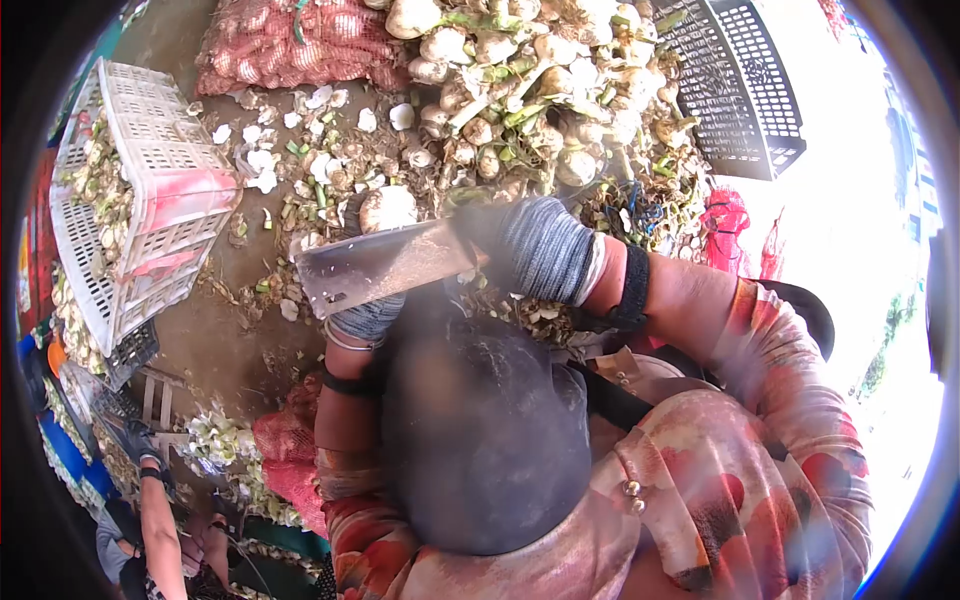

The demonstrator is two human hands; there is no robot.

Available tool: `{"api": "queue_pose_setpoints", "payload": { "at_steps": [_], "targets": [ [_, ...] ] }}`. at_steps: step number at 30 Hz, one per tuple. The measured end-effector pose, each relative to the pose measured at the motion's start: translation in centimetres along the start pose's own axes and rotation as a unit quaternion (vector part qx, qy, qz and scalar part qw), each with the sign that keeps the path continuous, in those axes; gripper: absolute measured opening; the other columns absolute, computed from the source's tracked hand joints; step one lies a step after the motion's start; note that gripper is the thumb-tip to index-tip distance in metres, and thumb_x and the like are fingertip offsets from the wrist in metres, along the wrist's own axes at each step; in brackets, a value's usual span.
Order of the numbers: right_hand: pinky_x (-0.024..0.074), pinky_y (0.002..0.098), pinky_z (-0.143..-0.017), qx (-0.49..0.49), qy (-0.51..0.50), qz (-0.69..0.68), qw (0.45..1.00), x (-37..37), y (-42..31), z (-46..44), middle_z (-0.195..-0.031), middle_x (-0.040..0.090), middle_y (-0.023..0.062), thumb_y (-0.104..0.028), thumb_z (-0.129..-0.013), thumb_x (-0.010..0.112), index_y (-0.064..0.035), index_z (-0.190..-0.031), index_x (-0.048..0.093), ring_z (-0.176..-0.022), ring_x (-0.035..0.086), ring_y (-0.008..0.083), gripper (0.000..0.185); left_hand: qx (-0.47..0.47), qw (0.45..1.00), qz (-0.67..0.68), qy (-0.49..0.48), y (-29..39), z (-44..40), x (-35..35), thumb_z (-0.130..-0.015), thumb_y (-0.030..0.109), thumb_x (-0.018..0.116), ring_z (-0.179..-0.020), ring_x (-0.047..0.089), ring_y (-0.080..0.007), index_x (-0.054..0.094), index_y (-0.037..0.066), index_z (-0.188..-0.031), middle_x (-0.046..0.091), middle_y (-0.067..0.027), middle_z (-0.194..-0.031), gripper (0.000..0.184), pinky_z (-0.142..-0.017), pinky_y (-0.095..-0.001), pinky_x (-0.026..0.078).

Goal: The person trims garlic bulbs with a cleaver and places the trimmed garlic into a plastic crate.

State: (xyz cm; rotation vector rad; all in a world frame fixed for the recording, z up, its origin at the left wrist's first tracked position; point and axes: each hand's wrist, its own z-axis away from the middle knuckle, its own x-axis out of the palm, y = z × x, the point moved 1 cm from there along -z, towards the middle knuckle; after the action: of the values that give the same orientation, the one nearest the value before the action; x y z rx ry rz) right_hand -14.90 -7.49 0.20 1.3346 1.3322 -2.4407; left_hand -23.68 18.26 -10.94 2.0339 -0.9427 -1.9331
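Note:
My right hand [545,250], in a grey-blue knitted glove, is closed around the handle end of a cleaver [385,265]. The broad blade points left and has pale bits stuck to it. Behind its left end is my left hand [368,318]; only the glove's cuff side shows, and its fingers are hidden by the blade and a dark rounded object [485,440] in front of my body. Just beyond the blade's upper edge is a garlic bulb [388,210]; whether my left hand touches it, I cannot tell.
A heap of garlic with stems [545,90] lies ahead, with a red mesh sack [300,45] left of it. A dark crate [735,85] stands right. A white crate [185,190] at left holds trimmings. Peelings litter the floor. Another person's arm [160,520] is at lower left.

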Motion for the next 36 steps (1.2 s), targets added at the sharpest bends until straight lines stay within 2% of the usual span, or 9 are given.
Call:
{"api": "queue_pose_setpoints", "payload": {
  "at_steps": [5, 10, 15, 20, 23, 25, 28, 30, 36],
  "targets": [
    [0.0515, 0.0432, -0.058, 0.08, 0.026, -0.046, 0.995, 2.3, 5.2, -0.5, -0.071, 0.065, 0.0186, -0.009, -0.082, 0.059, -0.0038, -0.095, 0.061, -0.068, 0.067, 0.0359, 0.014, -0.267, 0.897, 0.352, -0.018, 7.1, -6.2, -3.3, -0.078, 0.008, 0.078, -0.088, 0.061, -0.0121, 0.048, 0.005, -0.12, 0.062, -0.0052, -0.098, 0.051, -0.078, -0.0281, 0.052],
    [0.0525, 0.0446, -0.067, 0.241, 0.025, 0.067, 0.968, 2.4, 8.2, 2.6, -0.079, 0.066, 0.0201, -0.015, -0.085, 0.058, -0.0064, -0.105, 0.058, -0.076, 0.067, 0.036, 0.022, -0.28, 0.917, 0.273, 0.082, 4.4, -6.6, -6.1, -0.082, 0.008, 0.074, -0.078, 0.06, -0.0086, 0.048, 0.007, -0.12, 0.061, -0.0014, -0.092, 0.046, -0.068, -0.0234, 0.052],
    [0.0519, 0.0469, -0.07, 0.221, 0.097, -0.026, 0.97, 1.4, 8.1, 4.9, -0.082, 0.066, 0.0207, -0.022, -0.086, 0.061, -0.0094, -0.109, 0.059, -0.08, 0.066, 0.0393, 0.027, -0.272, 0.674, 0.645, 0.235, -2.3, -9.4, -15.7, -0.087, 0.018, 0.071, -0.047, 0.038, -0.0024, 0.053, 0.011, -0.11, 0.042, 0.0068, -0.067, 0.03, -0.04, -0.0172, 0.035],
    [0.0524, 0.0444, -0.064, 0.059, 0.143, -0.031, 0.987, -1.8, 3.3, 2.4, -0.077, 0.066, 0.0153, -0.021, -0.083, 0.064, -0.0104, -0.105, 0.059, -0.075, 0.067, 0.0352, 0.025, -0.274, 0.867, 0.412, 0.064, 5.5, -11.7, -10.8, -0.088, 0.025, 0.07, -0.067, 0.056, -0.01, 0.049, 0.007, -0.121, 0.057, -0.0036, -0.091, 0.043, -0.051, -0.0217, 0.047],
    [0.0511, 0.0462, -0.062, 0.019, 0.107, 0.042, 0.993, -3.5, 1.4, 0.7, -0.074, 0.065, 0.0151, -0.018, -0.077, 0.065, -0.0092, -0.094, 0.06, -0.074, 0.066, 0.036, 0.02, -0.23, 0.826, 0.512, 0.051, 3.0, -8.2, -4.9, -0.09, 0.026, 0.067, -0.088, 0.062, -0.0157, 0.043, 0.006, -0.132, 0.058, -0.0098, -0.113, 0.052, -0.072, -0.0307, 0.056],
    [0.051, 0.0468, -0.061, -0.033, 0.115, 0.0, 0.993, -3.9, 1.4, 0.4, -0.074, 0.066, 0.0163, -0.018, -0.074, 0.067, -0.0086, -0.094, 0.06, -0.074, 0.067, 0.0369, 0.023, 0.037, 0.997, -0.023, 0.064, 0.6, -6.9, -3.4, -0.092, 0.027, 0.063, -0.102, 0.059, -0.0201, 0.04, 0.004, -0.136, 0.057, -0.0104, -0.12, 0.055, -0.089, -0.0356, 0.05],
    [0.0512, 0.0468, -0.062, -0.022, 0.084, 0.003, 0.996, -4.0, 1.1, -0.2, -0.076, 0.066, 0.0168, -0.019, -0.073, 0.069, -0.0083, -0.092, 0.061, -0.074, 0.067, 0.0373, 0.023, -0.114, 0.976, 0.181, 0.028, 2.6, -6.9, -3.7, -0.092, 0.031, 0.058, -0.11, 0.058, -0.026, 0.045, 0.005, -0.136, 0.057, -0.0131, -0.126, 0.052, -0.099, -0.041, 0.045],
    [0.0513, 0.0466, -0.062, 0.002, 0.076, 0.012, 0.997, -4.0, 1.1, -0.3, -0.076, 0.067, 0.017, -0.019, -0.072, 0.069, -0.0082, -0.091, 0.062, -0.075, 0.067, 0.0374, 0.023, 0.053, 0.976, -0.202, -0.06, 1.8, -6.5, -3.6, -0.091, 0.031, 0.059, -0.108, 0.059, -0.0287, 0.045, 0.006, -0.136, 0.057, -0.0138, -0.126, 0.054, -0.097, -0.0446, 0.044],
    [0.0518, 0.0448, -0.062, -0.024, 0.093, -0.027, 0.995, -4.1, -0.1, 1.4, -0.075, 0.066, 0.0166, -0.016, -0.079, 0.062, -0.0085, -0.091, 0.063, -0.073, 0.067, 0.0363, 0.014, 0.03, 0.99, -0.134, -0.016, 0.9, -4.9, -2.6, -0.089, 0.026, 0.062, -0.11, 0.057, -0.0303, 0.054, 0.006, -0.128, 0.059, -0.0151, -0.122, 0.044, -0.096, -0.044, 0.044]
  ]
}}
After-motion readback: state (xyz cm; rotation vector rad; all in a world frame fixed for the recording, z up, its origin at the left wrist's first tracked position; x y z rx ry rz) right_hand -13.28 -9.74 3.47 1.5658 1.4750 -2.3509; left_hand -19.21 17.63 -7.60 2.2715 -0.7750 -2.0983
